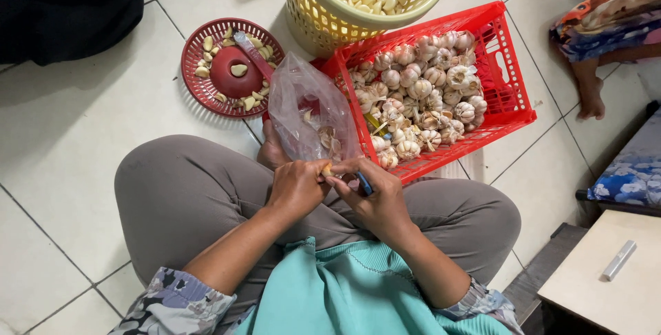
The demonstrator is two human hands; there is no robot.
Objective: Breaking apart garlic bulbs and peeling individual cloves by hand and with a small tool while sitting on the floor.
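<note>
Seated cross-legged on white floor tiles (82,142), a person pinches a small garlic clove (327,168) in the left hand (297,187); the right hand (375,201) grips a blue-handled knife (364,183) against it, beside a clear plastic bag (310,111) and red plastic crate of garlic bulbs (506,66).
</note>
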